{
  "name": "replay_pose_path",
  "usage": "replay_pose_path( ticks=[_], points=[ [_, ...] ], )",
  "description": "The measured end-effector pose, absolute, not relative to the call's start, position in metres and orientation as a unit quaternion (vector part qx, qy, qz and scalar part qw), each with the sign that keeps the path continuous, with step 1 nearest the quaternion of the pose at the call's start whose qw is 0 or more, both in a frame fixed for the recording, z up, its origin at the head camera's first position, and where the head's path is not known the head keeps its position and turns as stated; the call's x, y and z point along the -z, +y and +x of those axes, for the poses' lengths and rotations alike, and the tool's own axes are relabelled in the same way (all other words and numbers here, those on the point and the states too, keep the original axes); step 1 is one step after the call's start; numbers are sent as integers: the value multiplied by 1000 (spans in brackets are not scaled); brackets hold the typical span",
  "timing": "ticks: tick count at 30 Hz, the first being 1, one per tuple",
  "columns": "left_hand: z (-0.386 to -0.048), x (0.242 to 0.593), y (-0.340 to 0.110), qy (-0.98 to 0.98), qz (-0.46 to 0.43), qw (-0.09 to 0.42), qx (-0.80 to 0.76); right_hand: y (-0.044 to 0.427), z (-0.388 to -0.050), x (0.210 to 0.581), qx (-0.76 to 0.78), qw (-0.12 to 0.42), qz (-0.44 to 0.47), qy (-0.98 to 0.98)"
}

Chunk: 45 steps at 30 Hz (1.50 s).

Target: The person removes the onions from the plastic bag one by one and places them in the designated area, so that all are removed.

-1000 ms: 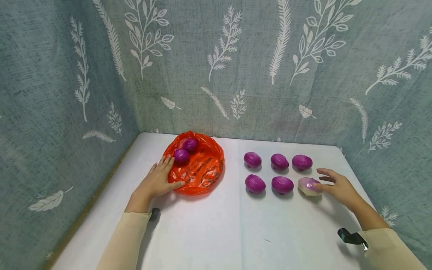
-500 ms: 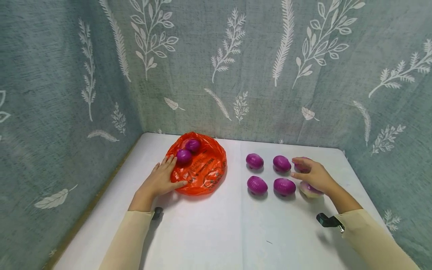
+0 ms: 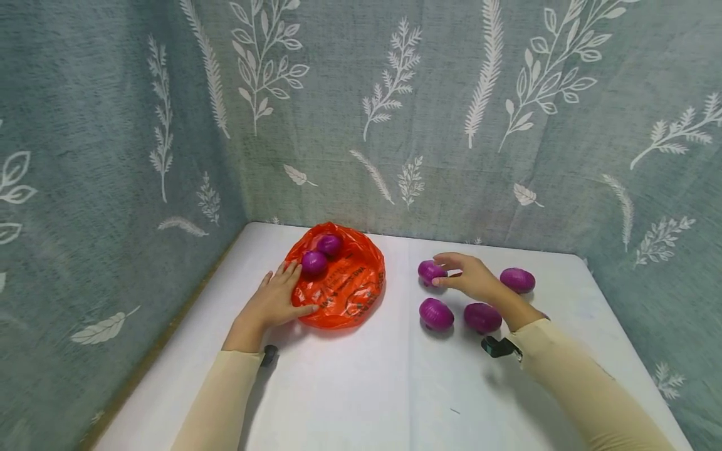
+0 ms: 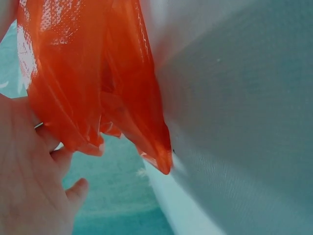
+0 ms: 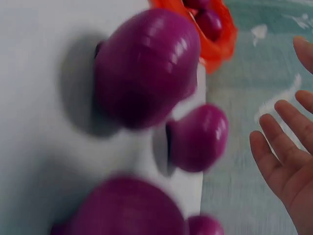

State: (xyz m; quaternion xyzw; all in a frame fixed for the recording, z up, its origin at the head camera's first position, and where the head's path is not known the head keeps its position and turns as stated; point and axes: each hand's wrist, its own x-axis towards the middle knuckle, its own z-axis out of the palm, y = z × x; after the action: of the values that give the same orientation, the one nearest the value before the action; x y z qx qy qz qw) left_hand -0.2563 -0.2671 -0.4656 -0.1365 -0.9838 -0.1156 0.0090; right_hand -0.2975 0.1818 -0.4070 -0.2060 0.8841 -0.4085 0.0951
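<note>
My left hand (image 3: 273, 302) rests its spread fingers on the left rim of an open red plastic bag (image 3: 344, 297). In the left wrist view, the fingers touch the folded side of the bag (image 4: 73, 73). Two red onions (image 3: 314, 263) lie inside the bag. My right hand (image 3: 472, 277) hovers over the back row of onions, its fingers and thumb spread near the back-left red onion (image 3: 432, 272). In the right wrist view this hand (image 5: 288, 166) holds nothing and stands apart from the onions. A pale onion and the back-middle onion are hidden behind the hand and forearm.
A front-left red onion (image 3: 436, 314), a front-middle one (image 3: 482, 318) and a back-right one (image 3: 517, 280) lie on the white table (image 3: 361, 388). Grey-green leaf-patterned cloth (image 3: 333, 113) closes off the back and sides.
My right hand has left the pale onion at the right and swept left over the back row to the back-left onion. The left hand stays at the bag's rim.
</note>
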Motion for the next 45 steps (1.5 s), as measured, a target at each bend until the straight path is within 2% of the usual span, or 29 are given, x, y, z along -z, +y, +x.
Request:
replay_pose_path(
  ticks=[14,20,28,45],
  points=[
    [-254,473,-266,-985,-135,15,109,77,-329,423,416,123,-257,864],
    [-251,471,-265,-985,-129,20,117,39,-341,425,397,109,-288,865],
    [-249,466,-269,-986,-119,9,118,-9,-351,433,420,121,-249,864],
    [-244,465,-264,-985,-126,23,113,-76,-343,456,451,77,-182,871]
  ],
)
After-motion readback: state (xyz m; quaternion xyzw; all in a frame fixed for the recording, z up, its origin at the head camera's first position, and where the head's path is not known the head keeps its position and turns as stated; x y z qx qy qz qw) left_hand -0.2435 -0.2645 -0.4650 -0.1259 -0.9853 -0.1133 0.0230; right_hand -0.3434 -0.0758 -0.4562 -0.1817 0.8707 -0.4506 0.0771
